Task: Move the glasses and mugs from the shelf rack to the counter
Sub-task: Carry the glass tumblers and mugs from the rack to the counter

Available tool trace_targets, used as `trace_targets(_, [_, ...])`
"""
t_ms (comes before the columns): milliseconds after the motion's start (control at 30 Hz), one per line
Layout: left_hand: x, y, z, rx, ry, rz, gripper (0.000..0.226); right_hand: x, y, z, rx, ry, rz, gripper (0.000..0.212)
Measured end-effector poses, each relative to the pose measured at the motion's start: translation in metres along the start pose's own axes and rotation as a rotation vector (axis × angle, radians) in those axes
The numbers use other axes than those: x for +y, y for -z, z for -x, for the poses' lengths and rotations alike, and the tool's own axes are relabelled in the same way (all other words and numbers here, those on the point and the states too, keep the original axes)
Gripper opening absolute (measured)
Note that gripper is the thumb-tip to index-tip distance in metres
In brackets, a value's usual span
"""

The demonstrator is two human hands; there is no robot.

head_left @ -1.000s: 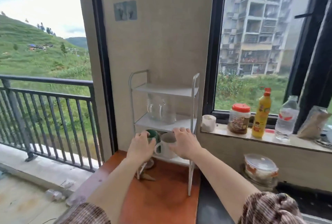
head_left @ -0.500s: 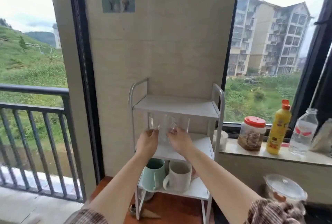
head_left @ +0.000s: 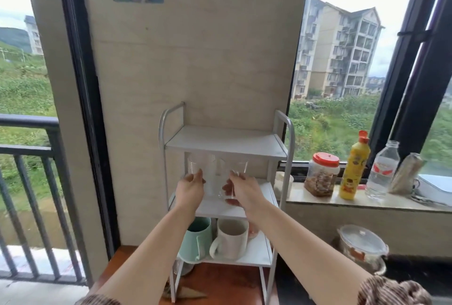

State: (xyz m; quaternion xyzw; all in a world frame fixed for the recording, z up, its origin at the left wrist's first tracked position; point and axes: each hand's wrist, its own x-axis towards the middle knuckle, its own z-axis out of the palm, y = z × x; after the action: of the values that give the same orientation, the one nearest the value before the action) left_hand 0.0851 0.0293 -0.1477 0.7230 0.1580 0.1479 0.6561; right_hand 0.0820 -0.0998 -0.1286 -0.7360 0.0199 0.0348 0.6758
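Note:
A white three-tier shelf rack (head_left: 281, 150) stands on the reddish-brown counter (head_left: 220, 280) against the wall. Two clear glasses stand on its middle tier: the left glass (head_left: 195, 164) and the right glass (head_left: 236, 167). My left hand (head_left: 190, 188) curls around the left glass. My right hand (head_left: 244, 191) wraps the lower part of the right glass. On the bottom tier sit a mint green mug (head_left: 197, 237) and a white mug (head_left: 231, 240), side by side. The top tier holds nothing.
On the window sill to the right stand a white cup (head_left: 283, 183), a red-lidded jar (head_left: 322, 174), a yellow bottle (head_left: 354, 166) and a clear water bottle (head_left: 384, 167). A lidded glass bowl (head_left: 362, 246) sits below on dark counter. A balcony railing (head_left: 29, 148) is at left.
My hands left the mugs on the bottom tier and rose to the middle tier, closing around the two glasses. The camera moved closer and tilted up.

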Motion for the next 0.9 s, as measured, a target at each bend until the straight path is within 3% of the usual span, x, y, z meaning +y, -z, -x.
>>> trace_targets(333, [0.000, 0.020, 0.054, -0.031, 0.034, 0.074, 0.031, 0.005, 0.055, 0.058, -0.109, 0.055, -0.016, 0.029])
trace_targets(500, [-0.004, 0.012, 0.104, -0.054, -0.030, 0.088, 0.030, 0.011, 0.095, 0.101, -0.144, 0.059, -0.007, 0.029])
trace_targets(633, [0.001, -0.010, 0.163, -0.071, -0.016, 0.020, 0.037, 0.023, 0.146, 0.147, -0.103, 0.059, 0.008, 0.030])
trace_targets(800, [-0.006, -0.067, 0.250, -0.206, 0.006, -0.012, 0.036, 0.058, 0.223, 0.217, 0.006, -0.005, 0.063, 0.028])
trace_targets(900, [-0.022, -0.111, 0.300, -0.308, -0.014, -0.063, 0.018, 0.081, 0.276, 0.266, 0.107, -0.037, 0.046, 0.031])
